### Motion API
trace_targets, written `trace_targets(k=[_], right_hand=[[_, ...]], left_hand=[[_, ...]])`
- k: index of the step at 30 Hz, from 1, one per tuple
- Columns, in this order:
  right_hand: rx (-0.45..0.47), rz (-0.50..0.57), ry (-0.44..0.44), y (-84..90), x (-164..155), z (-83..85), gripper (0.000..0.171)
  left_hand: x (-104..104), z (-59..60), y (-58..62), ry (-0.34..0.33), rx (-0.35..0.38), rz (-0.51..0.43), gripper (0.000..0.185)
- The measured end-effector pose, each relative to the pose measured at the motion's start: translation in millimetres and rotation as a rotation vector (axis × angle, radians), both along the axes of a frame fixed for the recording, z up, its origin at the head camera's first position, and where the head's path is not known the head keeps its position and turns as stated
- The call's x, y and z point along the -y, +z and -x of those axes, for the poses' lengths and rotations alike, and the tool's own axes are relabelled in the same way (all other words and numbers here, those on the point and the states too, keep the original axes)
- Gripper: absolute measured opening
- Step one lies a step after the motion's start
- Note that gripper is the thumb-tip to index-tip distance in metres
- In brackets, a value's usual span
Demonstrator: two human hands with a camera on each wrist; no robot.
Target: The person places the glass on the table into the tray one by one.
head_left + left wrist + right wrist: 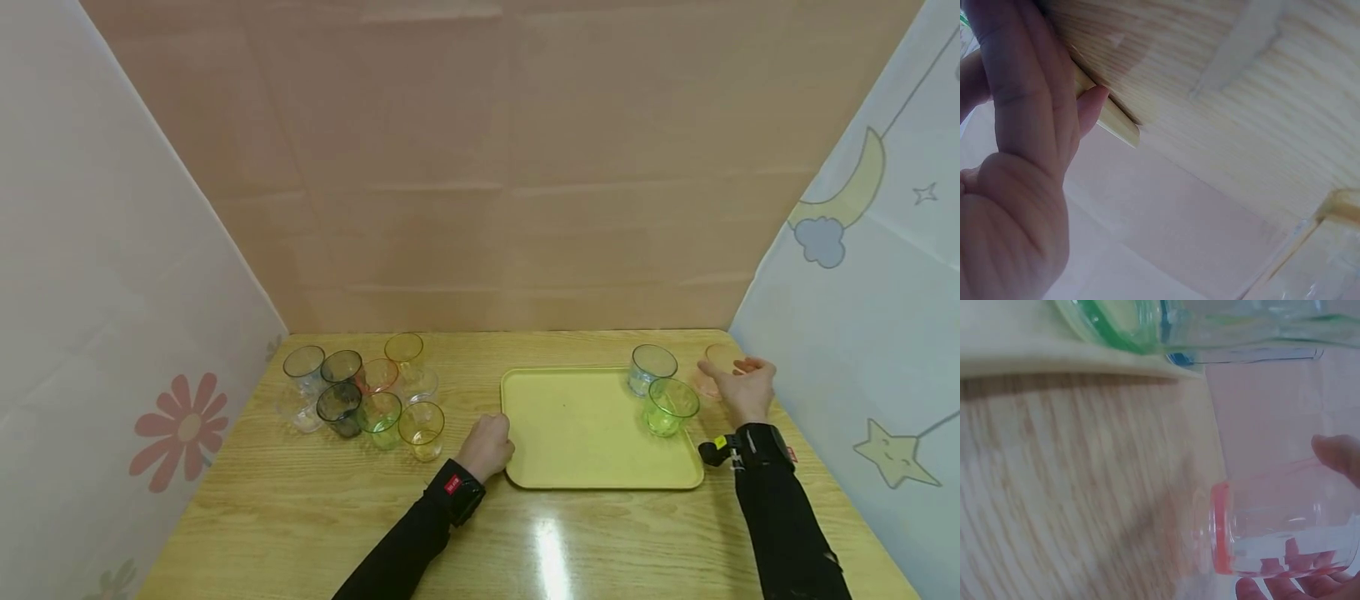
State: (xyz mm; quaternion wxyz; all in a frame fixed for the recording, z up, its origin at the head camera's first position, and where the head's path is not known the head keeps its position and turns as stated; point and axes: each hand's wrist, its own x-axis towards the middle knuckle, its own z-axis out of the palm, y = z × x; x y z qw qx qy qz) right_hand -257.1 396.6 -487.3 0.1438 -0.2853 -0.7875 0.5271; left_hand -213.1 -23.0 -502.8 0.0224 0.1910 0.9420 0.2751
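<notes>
A yellow tray [577,467] lies in the middle of the wooden table. My left hand [489,444] grips its left edge; in the left wrist view the fingers [1022,106] curl over the tray's rim [1113,122]. Two cups stand on the tray's far right corner, a clear bluish cup [651,367] and a green cup [670,406]. Just right of the tray, my right hand [733,377] holds a pale pink cup [718,360] on the table. The right wrist view shows that pink cup [1279,528] between thumb and fingers [1340,456], with the green cup [1110,325] beyond it.
A cluster of several coloured cups [360,392] stands at the table's far left. Fabric walls close in on both sides and a tan wall [510,208] stands behind. The near part of the table [570,542] is bare wood.
</notes>
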Motion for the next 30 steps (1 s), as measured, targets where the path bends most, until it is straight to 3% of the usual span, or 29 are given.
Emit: trace_targets(k=[13,19,25,30], right_hand=[[-0.063,0.040,-0.016,8.3,4,-4.7,0.095],[-0.130,0.131,-0.008,14.4,7,-5.3,0.084],[-0.270,0.283,0.016,15.9,7,-12.7,0.072],[-0.387,0.339,0.078,3.8,2,-16.0,0.071]], left_hand=[[1,-0.6,-0.2,0.010,0.031,-0.004,0.032],[1,0.7,-0.5,0.006,0.015,-0.008,0.034],[0,0.7,-2.1,-0.001,0.005,-0.013,0.036],[1,0.6,-2.1,-0.002,0.011,-0.014,0.035]])
